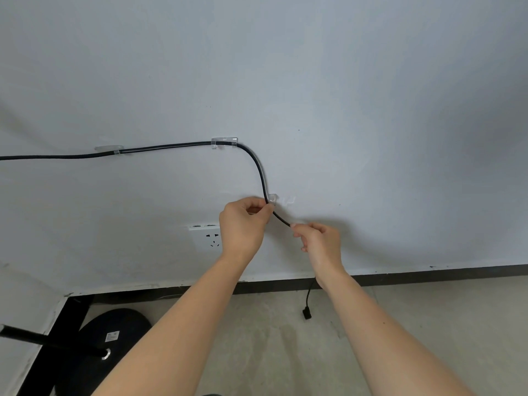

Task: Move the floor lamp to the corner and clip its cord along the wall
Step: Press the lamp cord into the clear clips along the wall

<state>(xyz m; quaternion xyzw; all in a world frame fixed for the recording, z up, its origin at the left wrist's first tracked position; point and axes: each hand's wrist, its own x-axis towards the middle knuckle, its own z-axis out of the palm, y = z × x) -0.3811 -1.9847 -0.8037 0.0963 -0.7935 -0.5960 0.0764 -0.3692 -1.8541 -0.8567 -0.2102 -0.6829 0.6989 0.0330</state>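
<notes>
My left hand [243, 224] pinches the black cord [171, 146] right at the third clear clip [273, 198] on the white wall [343, 95], pressing it against the clip's edge. My right hand [321, 242] grips the cord just below, to the right. Further left, the cord runs through two other clear clips [224, 142], then bends down toward my hands. A white socket [207, 238] sits on the wall beside my left wrist. The plug [307, 313] dangles above the floor [285, 338]. The lamp base [114, 332] stands in the corner at lower left.
</notes>
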